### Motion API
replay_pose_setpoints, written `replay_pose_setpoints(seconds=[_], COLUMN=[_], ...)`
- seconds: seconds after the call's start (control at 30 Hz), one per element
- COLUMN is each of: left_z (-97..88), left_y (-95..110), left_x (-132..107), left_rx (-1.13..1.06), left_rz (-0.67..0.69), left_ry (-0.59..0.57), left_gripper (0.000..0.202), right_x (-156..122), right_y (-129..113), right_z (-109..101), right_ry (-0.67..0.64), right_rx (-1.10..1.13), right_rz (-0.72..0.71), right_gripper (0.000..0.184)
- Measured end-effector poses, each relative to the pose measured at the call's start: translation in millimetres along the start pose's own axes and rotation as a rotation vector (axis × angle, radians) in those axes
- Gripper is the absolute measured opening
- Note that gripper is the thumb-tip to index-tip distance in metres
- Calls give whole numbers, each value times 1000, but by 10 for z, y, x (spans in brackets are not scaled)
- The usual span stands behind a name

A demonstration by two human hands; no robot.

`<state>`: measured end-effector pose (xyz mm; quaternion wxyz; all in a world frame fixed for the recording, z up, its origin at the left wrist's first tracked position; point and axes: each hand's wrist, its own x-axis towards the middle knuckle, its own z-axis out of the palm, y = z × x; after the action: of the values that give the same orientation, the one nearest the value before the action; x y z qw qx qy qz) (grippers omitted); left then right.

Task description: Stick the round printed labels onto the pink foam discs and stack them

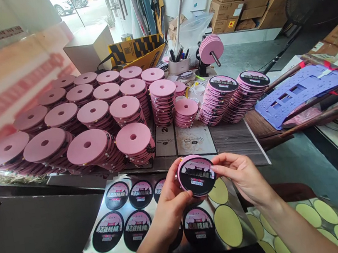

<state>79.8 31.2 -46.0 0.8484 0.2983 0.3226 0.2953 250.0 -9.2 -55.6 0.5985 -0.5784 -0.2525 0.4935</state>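
Observation:
A pink foam spool (179, 170) is in my left hand (172, 197), its thumb on the front and its fingers round the left edge. A round black and pink label (198, 181) covers the spool's face. My right hand (241, 173) pinches the right edge of that label, thumb in front; whether it also grips the foam I cannot tell. Under both hands lies a silver sticker sheet (90, 247) with several printed round labels and yellowish bare ovals on its right side.
Stacks of pink spools (93, 110) fill the table's left and middle. Two labelled stacks (223, 85) stand at the right, near a spool winder (213, 51) and a pen holder (179, 64). A purple plastic stool (302, 89) and a second sheet (316, 231) are further right.

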Motion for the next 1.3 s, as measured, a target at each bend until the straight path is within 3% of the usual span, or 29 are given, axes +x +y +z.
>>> replay_pose_setpoints(seconds=[0.57, 0.8, 0.97, 1.03, 1.1, 1.2, 1.3], left_z=[22, -17, 25, 15, -55, -237, -372], left_y=[-52, -133, -282, -327, -341, -330, -336], left_x=[-2, 23, 217, 304, 358, 364, 326], left_rx=[180, 275, 181, 209, 361, 822, 1249], left_rz=[182, 262, 165, 114, 130, 256, 315], left_ry=[9, 65, 153, 120, 120, 150, 7], left_gripper=[54, 53, 48, 54, 58, 46, 35], right_x=[10, -3, 24, 140, 330, 625, 688], right_y=[25, 26, 84, 144, 210, 274, 270], right_z=[130, 151, 60, -100, -326, -648, -775], right_ry=[122, 193, 2, 56, 177, 252, 304], right_rx=[-130, -518, -209, -161, -233, -424, -531], right_rz=[-119, -263, -114, -117, -152, -179, -204], right_gripper=[13, 21, 39, 42, 47, 52, 46])
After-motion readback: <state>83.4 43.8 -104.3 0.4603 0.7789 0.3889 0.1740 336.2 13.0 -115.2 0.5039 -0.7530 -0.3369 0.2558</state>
